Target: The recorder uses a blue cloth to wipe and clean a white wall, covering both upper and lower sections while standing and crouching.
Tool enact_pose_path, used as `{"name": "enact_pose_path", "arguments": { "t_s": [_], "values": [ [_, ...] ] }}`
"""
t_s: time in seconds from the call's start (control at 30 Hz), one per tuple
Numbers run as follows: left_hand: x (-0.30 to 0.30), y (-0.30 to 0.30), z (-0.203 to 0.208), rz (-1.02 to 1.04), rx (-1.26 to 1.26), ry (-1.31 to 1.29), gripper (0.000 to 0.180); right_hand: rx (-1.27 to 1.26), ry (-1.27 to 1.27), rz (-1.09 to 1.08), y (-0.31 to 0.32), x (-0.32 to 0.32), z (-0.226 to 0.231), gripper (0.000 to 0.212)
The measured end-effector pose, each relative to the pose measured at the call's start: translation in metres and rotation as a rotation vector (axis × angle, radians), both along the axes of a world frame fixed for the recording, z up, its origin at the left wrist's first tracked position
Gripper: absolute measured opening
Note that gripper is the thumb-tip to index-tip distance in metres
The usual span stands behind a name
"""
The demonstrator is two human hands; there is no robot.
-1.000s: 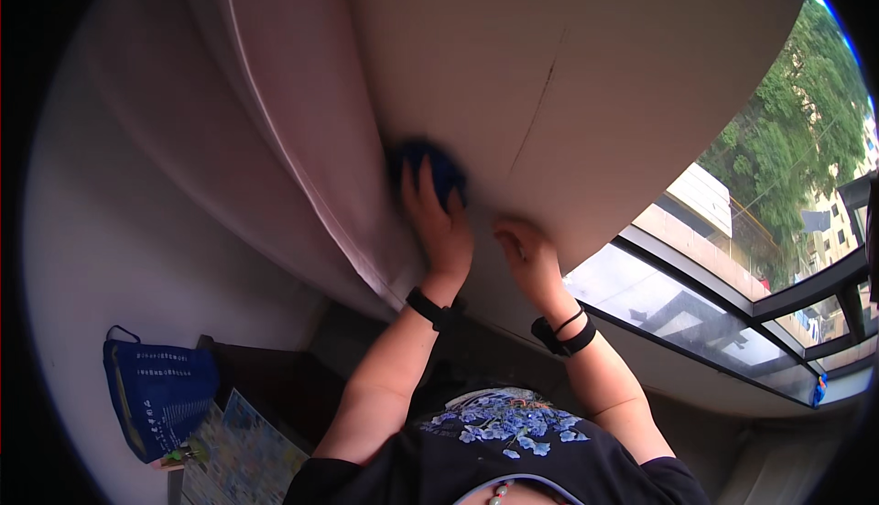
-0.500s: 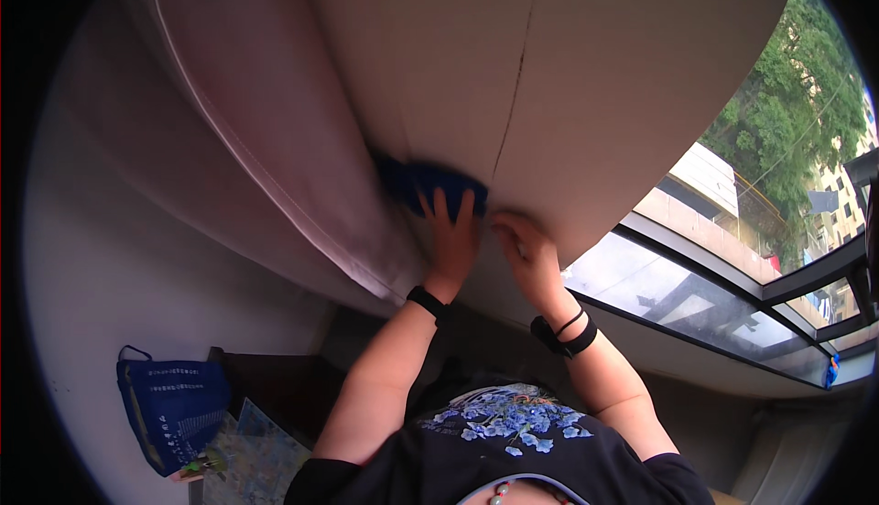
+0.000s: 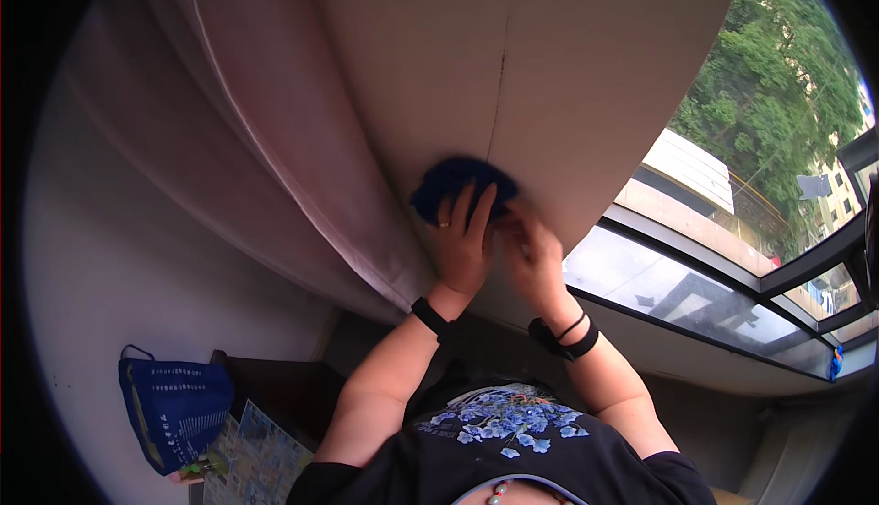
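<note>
A dark blue cloth (image 3: 458, 175) lies bunched against a broad pale surface (image 3: 586, 75), over the lower end of a thin dark seam. My left hand (image 3: 462, 244) presses on it with fingers stretched out and slightly spread. A ring shows on one of its fingers, and a black band circles the wrist. At the cloth's right edge is my right hand (image 3: 536, 262), its fingers bent toward the left hand. Motion blurs those fingertips, so whether they pinch the cloth cannot be told.
A pale curtain (image 3: 302, 203) hangs left of the cloth. A dark-framed window (image 3: 696, 276) is on the right, with trees outside. At lower left are a blue bag (image 3: 179, 413), a dark piece of furniture (image 3: 284, 386) and a patterned sheet (image 3: 261, 450).
The blue cloth and my left hand have shifted to the right over the pale surface. My right hand has come closer, to the cloth's edge. The whole view has turned slightly.
</note>
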State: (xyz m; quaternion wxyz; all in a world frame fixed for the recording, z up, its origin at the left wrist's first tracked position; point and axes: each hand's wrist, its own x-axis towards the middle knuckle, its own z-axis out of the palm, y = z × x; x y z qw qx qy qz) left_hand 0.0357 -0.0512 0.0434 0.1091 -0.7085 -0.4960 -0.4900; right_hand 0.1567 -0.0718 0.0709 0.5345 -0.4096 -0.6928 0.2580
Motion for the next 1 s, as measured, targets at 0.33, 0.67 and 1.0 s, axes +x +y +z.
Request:
{"name": "enact_pose_path", "arguments": {
  "t_s": [0.33,0.67,1.0],
  "values": [
    [0.012,0.028,0.065,-0.223,0.325,0.002,0.051,0.277,-0.004,-0.194,-0.005,0.020,0.065,0.050],
    [0.015,0.021,-0.027,-0.171,0.103,0.008,0.050,0.279,-0.118,-0.233,-0.006,0.021,0.005,0.049],
    [0.018,-0.003,-0.051,-0.138,0.021,-0.001,0.058,0.058,-0.173,-0.158,-0.022,0.023,-0.026,0.048]
  ]
}}
